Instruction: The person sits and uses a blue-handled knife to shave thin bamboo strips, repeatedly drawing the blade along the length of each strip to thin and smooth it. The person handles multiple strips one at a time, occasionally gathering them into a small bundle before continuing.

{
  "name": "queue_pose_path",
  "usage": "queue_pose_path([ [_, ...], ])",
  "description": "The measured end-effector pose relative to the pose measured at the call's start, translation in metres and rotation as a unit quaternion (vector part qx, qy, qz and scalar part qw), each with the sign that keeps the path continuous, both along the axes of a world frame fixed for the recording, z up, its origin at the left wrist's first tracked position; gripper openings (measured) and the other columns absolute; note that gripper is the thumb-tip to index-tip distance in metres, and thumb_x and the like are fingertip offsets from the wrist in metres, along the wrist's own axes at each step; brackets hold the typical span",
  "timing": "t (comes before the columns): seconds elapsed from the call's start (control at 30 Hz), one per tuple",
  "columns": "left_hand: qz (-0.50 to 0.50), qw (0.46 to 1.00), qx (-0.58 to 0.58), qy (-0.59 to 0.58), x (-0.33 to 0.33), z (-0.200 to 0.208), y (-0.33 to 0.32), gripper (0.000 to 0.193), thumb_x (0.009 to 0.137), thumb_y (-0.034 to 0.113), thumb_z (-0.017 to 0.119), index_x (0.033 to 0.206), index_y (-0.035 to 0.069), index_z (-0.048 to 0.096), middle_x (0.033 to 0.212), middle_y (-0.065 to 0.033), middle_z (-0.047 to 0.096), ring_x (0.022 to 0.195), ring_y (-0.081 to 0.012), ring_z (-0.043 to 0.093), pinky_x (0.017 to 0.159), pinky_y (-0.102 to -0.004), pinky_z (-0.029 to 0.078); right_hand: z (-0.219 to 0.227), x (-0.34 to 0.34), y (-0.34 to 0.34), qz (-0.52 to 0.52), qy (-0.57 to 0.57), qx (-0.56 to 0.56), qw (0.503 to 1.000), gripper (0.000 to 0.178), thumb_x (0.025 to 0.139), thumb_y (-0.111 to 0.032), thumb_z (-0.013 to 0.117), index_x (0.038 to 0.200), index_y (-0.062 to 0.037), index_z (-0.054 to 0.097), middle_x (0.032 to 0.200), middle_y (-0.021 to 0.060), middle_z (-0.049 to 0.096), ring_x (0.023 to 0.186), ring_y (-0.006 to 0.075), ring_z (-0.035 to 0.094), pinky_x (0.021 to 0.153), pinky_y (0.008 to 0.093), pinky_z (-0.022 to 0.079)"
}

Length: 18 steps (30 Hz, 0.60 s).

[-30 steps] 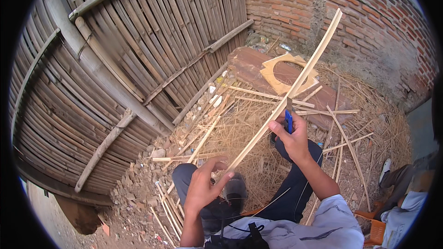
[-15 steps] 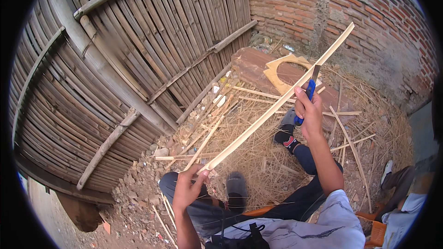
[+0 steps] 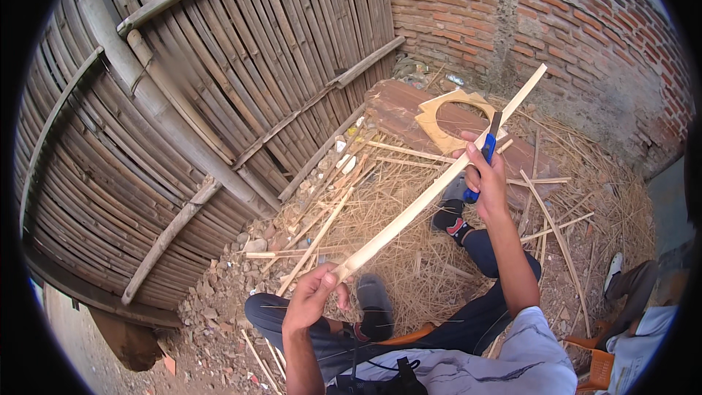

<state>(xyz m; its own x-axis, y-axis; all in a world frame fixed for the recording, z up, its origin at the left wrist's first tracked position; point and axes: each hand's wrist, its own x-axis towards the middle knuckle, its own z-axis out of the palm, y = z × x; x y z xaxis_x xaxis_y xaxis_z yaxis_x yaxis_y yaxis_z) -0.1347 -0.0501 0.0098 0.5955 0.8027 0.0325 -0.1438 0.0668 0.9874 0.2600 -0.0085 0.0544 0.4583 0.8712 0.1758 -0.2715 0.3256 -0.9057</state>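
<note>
A long pale bamboo strip (image 3: pixel 409 221) slants across in front of me, low end at the left, far end raised at the right. My left hand (image 3: pixel 308 298) is closed on its low end, thumb on top. In my right hand (image 3: pixel 488 184), which is closed, is a blue-handled utility knife (image 3: pixel 489 148) with its dark blade pointing up. The blade overlaps the strip in view; I cannot tell whether it touches. Two fingers of my right hand reach to the strip just beside the knife.
A brown board (image 3: pixel 395 102) lies ahead, with a pale wooden piece with a round hole (image 3: pixel 431 128) on it. Bamboo shavings (image 3: pixel 409 256) and loose strips (image 3: pixel 559 238) cover the ground. A bamboo fence (image 3: pixel 292 51) rises at left, a brick wall (image 3: pixel 461 22) behind. Another person's leg (image 3: pixel 635 284) shows at right.
The strip has dropped at its far end and rolled to show a broader face. My left hand has shifted slightly right and down. Fingers of my right hand have stretched out to the strip.
</note>
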Motion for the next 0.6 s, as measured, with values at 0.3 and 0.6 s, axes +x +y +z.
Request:
queue_pose_path([
  [0.3, -0.046, 0.99, 0.039, 0.126, 0.021, 0.002, 0.002, 0.04, 0.112, 0.032, 0.061, 0.134, -0.001, 0.062, 0.1, -0.0111, 0.071, 0.093, -0.0199, 0.07, 0.082, -0.0383, 0.056, 0.006, 0.003, 0.001, -0.026, -0.07, -0.001, 0.997, 0.038, 0.108, -0.027, 0.068, 0.139, -0.0049, 0.066, 0.091, 0.0048, 0.077, 0.049, -0.0028, 0.032, 0.045, 0.0197, 0.022],
  [0.6, 0.072, 0.901, 0.267, 0.334, 0.067, 0.033, 0.004, 0.031, 0.103, 0.031, 0.076, 0.104, 0.001, 0.069, 0.07, -0.0121, 0.058, 0.063, -0.02, 0.054, 0.06, -0.0393, 0.045, 0.027, -0.004, 0.006, -0.057, -0.105, -0.011, 0.993, 0.035, 0.107, -0.025, 0.07, 0.135, -0.0039, 0.069, 0.091, 0.0044, 0.076, 0.054, 0.0, 0.04, 0.049, 0.021, 0.028],
])
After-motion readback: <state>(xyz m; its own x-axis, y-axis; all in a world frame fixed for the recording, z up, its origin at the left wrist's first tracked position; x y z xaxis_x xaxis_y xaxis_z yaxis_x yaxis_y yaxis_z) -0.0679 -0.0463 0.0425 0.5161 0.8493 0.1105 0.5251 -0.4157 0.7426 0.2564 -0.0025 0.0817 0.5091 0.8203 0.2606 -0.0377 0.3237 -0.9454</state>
